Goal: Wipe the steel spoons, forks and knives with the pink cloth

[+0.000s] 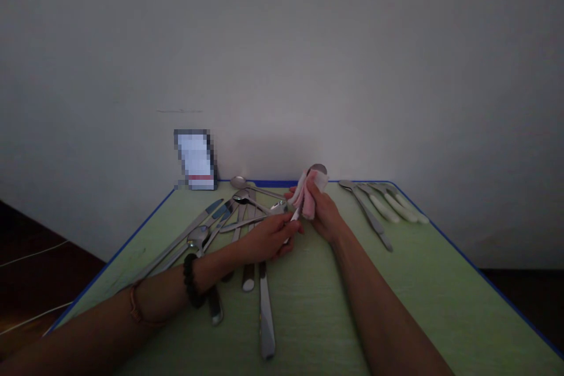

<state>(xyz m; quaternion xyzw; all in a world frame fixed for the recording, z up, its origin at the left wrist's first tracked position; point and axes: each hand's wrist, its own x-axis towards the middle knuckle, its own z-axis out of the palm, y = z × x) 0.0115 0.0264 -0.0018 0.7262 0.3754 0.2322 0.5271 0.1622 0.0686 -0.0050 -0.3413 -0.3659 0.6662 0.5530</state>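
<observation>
My left hand [268, 238] is closed on the handle end of a metal spoon [318, 169], whose bowl sticks up past my right hand. My right hand [321, 210] grips a pink cloth [307, 195] wrapped round the spoon's upper shaft and bowl. Both hands are over the middle of a green table [396, 294] with a blue edge. A dark bead bracelet sits on my left wrist.
A loose pile of knives, spoons and forks [229, 217] lies left of my hands, some reaching toward the near edge. Several pieces of cutlery [383, 205] lie in a row at the back right. A small card [196, 160] leans on the wall at the back left.
</observation>
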